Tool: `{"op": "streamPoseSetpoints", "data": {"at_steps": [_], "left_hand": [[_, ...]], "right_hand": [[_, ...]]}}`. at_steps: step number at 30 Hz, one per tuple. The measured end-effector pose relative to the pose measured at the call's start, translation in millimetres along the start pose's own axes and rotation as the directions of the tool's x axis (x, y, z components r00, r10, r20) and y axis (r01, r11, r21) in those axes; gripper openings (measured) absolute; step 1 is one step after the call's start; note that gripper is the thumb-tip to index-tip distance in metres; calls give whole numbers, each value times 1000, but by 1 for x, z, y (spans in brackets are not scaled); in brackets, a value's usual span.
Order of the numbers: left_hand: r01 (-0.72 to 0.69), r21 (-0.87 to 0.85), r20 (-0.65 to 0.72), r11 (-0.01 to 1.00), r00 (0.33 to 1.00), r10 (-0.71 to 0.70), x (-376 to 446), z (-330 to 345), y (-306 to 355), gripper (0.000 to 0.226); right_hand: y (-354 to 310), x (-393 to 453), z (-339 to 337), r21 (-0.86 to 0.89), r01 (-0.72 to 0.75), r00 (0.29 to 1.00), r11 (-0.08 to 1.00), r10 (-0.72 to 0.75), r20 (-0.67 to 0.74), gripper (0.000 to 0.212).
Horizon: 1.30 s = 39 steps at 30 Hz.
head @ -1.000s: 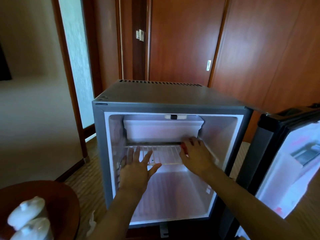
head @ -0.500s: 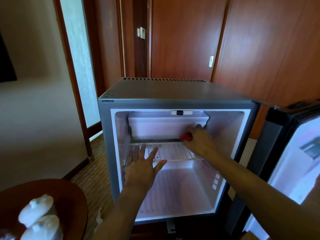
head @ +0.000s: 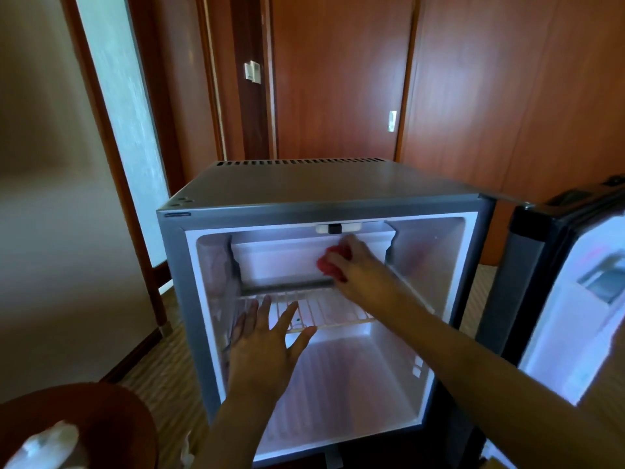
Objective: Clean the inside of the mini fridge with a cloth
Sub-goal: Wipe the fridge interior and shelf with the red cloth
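Note:
A grey mini fridge (head: 176, 299) stands on the floor with its white inside in full view. My right hand (head: 351, 265) reaches deep into it and holds a red cloth (head: 329, 264) against the front of the white freezer box (head: 277, 262) at the top. Most of the cloth is hidden under my fingers. My left hand (head: 263, 346) lies flat with spread fingers on the front of the white wire shelf (head: 338, 311).
The fridge door (head: 581, 299) hangs open at the right, its white inner side towards me. A round brown table (head: 111, 421) with white lidded pots (head: 44, 445) sits at the lower left. Wooden doors and panels stand behind the fridge.
My right hand has risen with the cloth from the shelf's back edge to the front of the freezer box. My left hand has stayed on the shelf. The camera has moved closer.

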<state>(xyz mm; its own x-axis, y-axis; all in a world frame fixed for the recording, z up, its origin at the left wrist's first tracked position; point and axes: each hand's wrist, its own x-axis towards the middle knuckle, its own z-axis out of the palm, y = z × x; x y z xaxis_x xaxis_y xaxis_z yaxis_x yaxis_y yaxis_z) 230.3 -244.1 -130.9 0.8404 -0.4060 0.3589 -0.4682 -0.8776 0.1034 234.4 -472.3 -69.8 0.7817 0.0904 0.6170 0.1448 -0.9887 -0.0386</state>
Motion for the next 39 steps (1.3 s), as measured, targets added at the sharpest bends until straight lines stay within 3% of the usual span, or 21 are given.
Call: {"op": "streamPoseSetpoints", "data": {"at_steps": [4, 7, 11, 13, 16, 19, 21, 23, 25, 27, 30, 33, 34, 36, 39], "left_hand": [[-16, -36, -21, 999, 1000, 16, -1, 1, -1, 78], [-11, -28, -34, 1000, 999, 10, 0, 2, 0, 78], [-20, -43, -57, 999, 998, 17, -2, -2, 0, 85], [-17, -70, -50, 997, 999, 14, -2, -4, 0, 86], [14, -110, -24, 994, 1000, -17, -3, -4, 1, 77], [32, -111, -13, 993, 999, -34, -4, -3, 2, 71], [29, -111, -15, 993, 999, -31, -4, -3, 1, 69], [23, -114, -15, 993, 1000, -25, -4, -2, 1, 70], [28, -130, -25, 991, 999, -32, -4, -2, 2, 73], [22, -132, -24, 991, 999, -25, -4, -2, 3, 75], [-9, -86, -16, 996, 1000, 8, -4, -5, 2, 73], [-60, -122, -125, 991, 991, 45, -3, -5, 2, 63], [-41, -110, -93, 993, 995, 30, -4, -5, 2, 64], [8, -97, -30, 995, 999, -11, -4, -2, 1, 74], [21, -132, -41, 991, 999, -26, -3, 0, 1, 75]], "right_hand": [[29, -13, -6, 77, -180, 982, 981, 184, -42, 26], [-10, 8, 9, 113, -91, 990, 989, 102, -102, 37], [-91, 42, 38, 171, 21, 995, 985, -3, -103, 32], [-104, 49, 41, 198, 0, 992, 980, 24, -120, 33], [-79, 36, 33, 238, 5, 996, 971, 17, -91, 34], [-22, 10, 17, 173, -36, 995, 984, 51, -86, 33], [9, -2, 6, 178, -158, 964, 971, 191, -186, 29], [20, -8, 0, 135, -207, 936, 969, 236, -262, 27], [9, -5, 3, 46, -159, 953, 986, 166, -252, 25], [-23, 12, 17, 33, 15, 982, 999, -8, -186, 25], [-99, 53, 37, -50, 305, 948, 951, -308, -81, 22], [-127, 72, 42, -88, 354, 934, 931, -356, -12, 27], [-116, 67, 43, -120, 376, 926, 919, -378, 7, 30], [-73, 50, 37, -136, 370, 929, 919, -371, 22, 35], [5, 13, 7, -98, 213, 977, 972, -214, 7, 31]]}}
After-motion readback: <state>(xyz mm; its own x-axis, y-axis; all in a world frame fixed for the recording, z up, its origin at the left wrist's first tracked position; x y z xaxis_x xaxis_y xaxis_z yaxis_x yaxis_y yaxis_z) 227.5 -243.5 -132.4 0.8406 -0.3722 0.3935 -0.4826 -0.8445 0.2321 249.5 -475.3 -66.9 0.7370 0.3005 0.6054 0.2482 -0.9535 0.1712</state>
